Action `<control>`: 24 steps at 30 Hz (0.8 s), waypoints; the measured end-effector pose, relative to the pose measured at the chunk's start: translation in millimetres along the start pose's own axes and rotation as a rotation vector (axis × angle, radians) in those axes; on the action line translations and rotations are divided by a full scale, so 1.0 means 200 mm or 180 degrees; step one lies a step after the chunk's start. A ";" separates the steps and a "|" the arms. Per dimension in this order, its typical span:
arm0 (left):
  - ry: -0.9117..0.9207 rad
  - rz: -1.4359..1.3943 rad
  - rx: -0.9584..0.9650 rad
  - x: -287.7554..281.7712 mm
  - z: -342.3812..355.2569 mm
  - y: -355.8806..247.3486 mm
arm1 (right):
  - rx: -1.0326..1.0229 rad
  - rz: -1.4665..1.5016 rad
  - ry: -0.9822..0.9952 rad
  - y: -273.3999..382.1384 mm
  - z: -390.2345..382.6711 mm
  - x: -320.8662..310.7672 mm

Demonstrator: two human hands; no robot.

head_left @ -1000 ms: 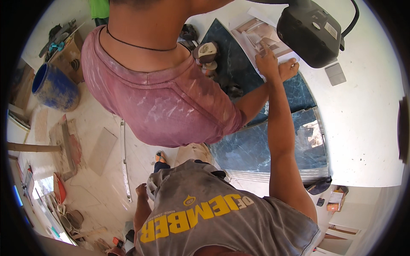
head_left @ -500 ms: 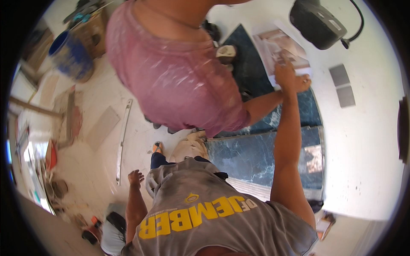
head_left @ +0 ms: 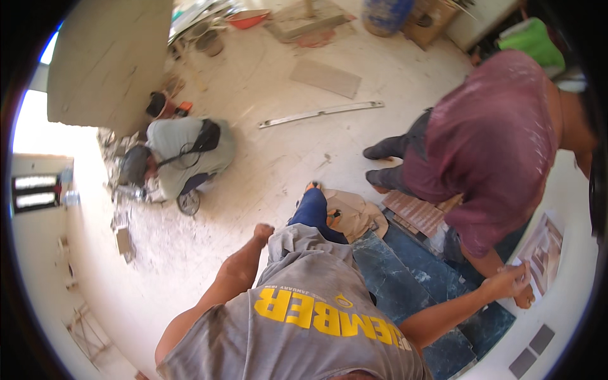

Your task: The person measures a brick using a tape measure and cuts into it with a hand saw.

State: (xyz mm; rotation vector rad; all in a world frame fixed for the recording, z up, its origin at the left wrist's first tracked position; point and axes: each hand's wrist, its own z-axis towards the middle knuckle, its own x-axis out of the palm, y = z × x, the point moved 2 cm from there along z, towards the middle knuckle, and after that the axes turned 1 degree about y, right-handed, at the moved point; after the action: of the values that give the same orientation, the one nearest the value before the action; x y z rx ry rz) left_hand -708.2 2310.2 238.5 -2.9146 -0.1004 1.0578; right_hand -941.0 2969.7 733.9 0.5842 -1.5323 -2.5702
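Note:
My right hand (head_left: pixel 505 282) reaches out to the right, beside a printed picture sheet (head_left: pixel 550 250) on the white surface. Its fingers look partly bent and apart, with nothing visible in them. Just beyond it is the hand (head_left: pixel 525 297) of a person in a dusty maroon shirt (head_left: pixel 487 139), at the sheet's lower edge. My left hand (head_left: pixel 263 233) hangs in front of my left hip with its fingers curled in, and no object shows in it. Dark blue marbled tiles (head_left: pixel 396 278) spread beneath my right arm.
A person in a grey shirt (head_left: pixel 183 149) crouches at the left. A long metal level (head_left: pixel 321 114) and a flat grey board (head_left: pixel 325 78) lie on the pale floor. Crumpled brown paper (head_left: pixel 361 215) is near my feet. A blue drum (head_left: pixel 384 16) stands far off.
My view has swung left, bringing the crouching person fully into sight. My right hand has drawn back from over the sheet. The left hand's spread fingers have curled in.

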 end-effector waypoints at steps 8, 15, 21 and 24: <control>0.0738 -0.3096 -0.1355 0.59 -0.66 0.07 | -0.0386 0.1598 0.1556 0.38 -0.79 0.16; -0.1742 -0.5659 -0.1978 0.43 -0.82 0.48 | -0.2528 -0.0037 0.5284 -0.11 -2.30 0.74; -0.2223 -0.6409 -0.1657 0.68 -1.28 0.84 | -0.1136 -0.1604 0.6124 -0.72 -3.10 0.65; -0.2330 -0.7017 -0.2435 1.20 -1.66 0.96 | -0.0187 -0.2461 0.5810 -0.84 -3.31 0.39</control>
State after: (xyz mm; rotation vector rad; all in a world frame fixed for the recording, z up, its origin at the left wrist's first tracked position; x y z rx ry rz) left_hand -302.5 2131.6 328.8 -0.6329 -2.8490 1.1059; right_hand -748.7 2482.8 287.6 2.6435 -0.4495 -0.9843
